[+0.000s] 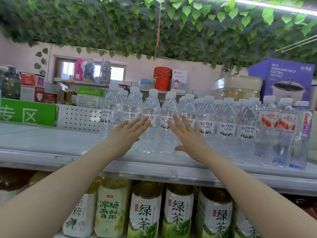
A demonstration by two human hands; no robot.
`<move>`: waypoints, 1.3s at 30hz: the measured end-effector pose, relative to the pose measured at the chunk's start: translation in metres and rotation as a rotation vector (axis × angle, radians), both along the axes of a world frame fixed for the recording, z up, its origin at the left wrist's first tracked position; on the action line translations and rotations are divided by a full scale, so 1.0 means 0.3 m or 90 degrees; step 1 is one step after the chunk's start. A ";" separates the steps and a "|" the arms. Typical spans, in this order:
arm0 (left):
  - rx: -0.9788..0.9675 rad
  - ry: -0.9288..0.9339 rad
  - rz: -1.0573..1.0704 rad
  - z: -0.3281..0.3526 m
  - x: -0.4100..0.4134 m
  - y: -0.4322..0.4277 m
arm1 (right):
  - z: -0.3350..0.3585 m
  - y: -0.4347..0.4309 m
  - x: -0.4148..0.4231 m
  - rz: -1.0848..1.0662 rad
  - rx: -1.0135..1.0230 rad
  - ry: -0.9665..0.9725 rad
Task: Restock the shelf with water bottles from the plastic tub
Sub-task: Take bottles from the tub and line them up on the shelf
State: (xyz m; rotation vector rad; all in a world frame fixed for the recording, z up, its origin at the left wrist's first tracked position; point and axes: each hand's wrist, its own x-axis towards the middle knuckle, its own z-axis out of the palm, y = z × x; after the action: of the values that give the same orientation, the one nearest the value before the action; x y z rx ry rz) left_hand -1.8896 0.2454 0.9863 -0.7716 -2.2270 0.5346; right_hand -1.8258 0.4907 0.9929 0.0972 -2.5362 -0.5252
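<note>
Several clear water bottles with white caps and blue-lettered labels stand in rows on the grey top shelf, filling its middle and right. My left hand stretches forward with straight fingers whose tips reach a front bottle. My right hand is also flat and spread, fingertips against the neighbouring front bottle. Neither hand holds anything. The plastic tub is not in view.
Red-labelled bottles and a purple-labelled one stand at the shelf's right end. Large green tea bottles fill the shelf below. A green sign, a purple hot pot box and red buckets sit behind. Leaves hang overhead.
</note>
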 end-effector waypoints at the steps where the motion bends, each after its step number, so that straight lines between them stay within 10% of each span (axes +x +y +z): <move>1: -0.001 0.001 -0.003 -0.001 -0.004 -0.002 | 0.000 0.000 -0.001 0.001 -0.003 -0.002; 27: 0.117 -0.015 -0.002 -0.011 -0.120 -0.274 | -0.001 -0.264 -0.091 0.051 -0.007 0.016; 32: 0.486 -0.140 -0.321 -0.026 -0.131 -0.295 | -0.011 -0.321 -0.072 0.044 -0.070 0.026; 39: 0.942 -0.338 -0.343 0.035 -0.175 -0.256 | -0.026 -0.447 -0.106 0.125 -0.100 0.054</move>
State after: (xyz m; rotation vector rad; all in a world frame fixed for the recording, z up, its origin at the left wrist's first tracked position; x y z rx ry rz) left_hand -1.9422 0.1687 0.9967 -0.5973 -1.9537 -1.5604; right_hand -1.8576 0.3564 0.9852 0.2578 -2.4412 -0.2468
